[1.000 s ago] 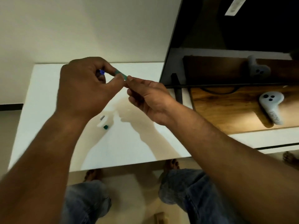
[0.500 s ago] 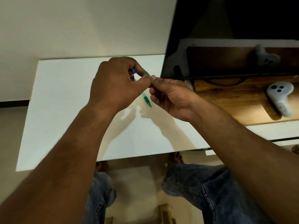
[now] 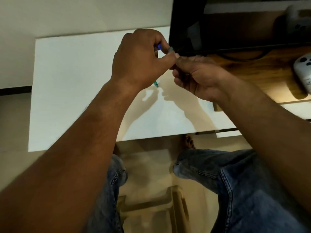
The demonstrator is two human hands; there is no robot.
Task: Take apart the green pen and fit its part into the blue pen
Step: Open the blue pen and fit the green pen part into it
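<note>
My left hand [image 3: 139, 59] is closed over the white table [image 3: 70, 84], pinching a blue pen [image 3: 159, 46], of which only a short blue end shows between its fingers. A small green pen part [image 3: 170, 49] sits at its fingertips. My right hand [image 3: 198, 76] meets the left fingertip to fingertip and pinches the same green part; most of it is hidden. A green pen tip [image 3: 156, 84] pokes out below the heel of my left hand, apparently lying on the table.
A black monitor [image 3: 235, 22] stands at the back right on a wooden desk [image 3: 262, 71]. A white controller [image 3: 303, 68] lies at the right edge. My knees in jeans and a wooden stool [image 3: 151, 204] are below the table's front edge.
The view has shifted, so both hands sit further right over the table. They stay joined at the fingertips. The white and green piece seen on the table a second ago is out of sight.
</note>
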